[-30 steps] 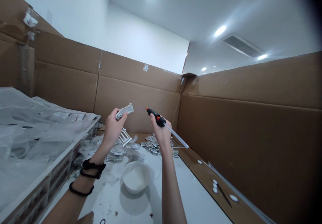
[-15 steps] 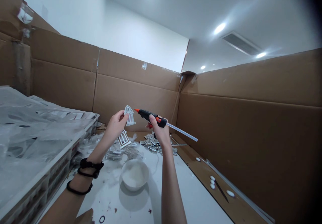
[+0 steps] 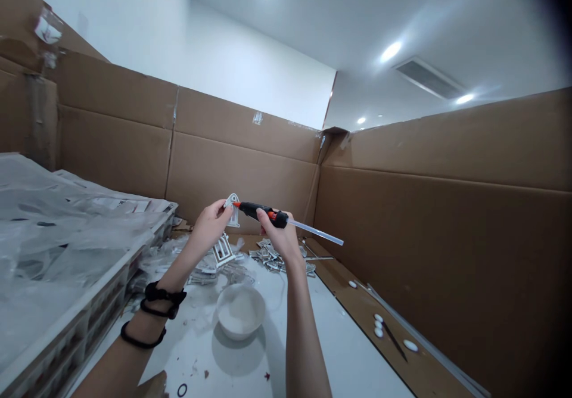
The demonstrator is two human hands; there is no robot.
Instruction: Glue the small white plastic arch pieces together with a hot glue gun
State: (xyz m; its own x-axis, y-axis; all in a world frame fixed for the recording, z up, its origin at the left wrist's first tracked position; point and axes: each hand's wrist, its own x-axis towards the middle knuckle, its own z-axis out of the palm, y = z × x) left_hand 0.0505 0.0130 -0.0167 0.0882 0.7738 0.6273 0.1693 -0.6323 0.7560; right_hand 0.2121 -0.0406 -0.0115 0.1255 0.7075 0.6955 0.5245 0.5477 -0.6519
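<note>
My left hand [image 3: 211,222] pinches a small white arched frame piece [image 3: 233,214] upright between thumb and fingers. A second white lattice piece [image 3: 223,251] hangs just below that hand; how it is held is hidden. In my right hand [image 3: 280,234] is a black and orange glue gun [image 3: 263,212], a clear glue stick [image 3: 316,231] sticking out of its back. The gun's orange tip is at the upper part of the arched piece, touching or very near it. Beneath the hands a white bowl [image 3: 240,311] stands on the white table [image 3: 241,374].
Piles of frame pieces [image 3: 270,256] and plastic bags [image 3: 165,258] lie behind the bowl. At left, a white crate [image 3: 84,320] bears plastic sheets. White oval pieces [image 3: 410,345] and a thin dark tool [image 3: 395,341] lie at right. Cardboard walls [image 3: 241,159] enclose the table.
My right hand has brought the glue gun left and slightly down, closing the gap between its tip and the arched piece. The arched piece has shifted slightly right and down and turned.
</note>
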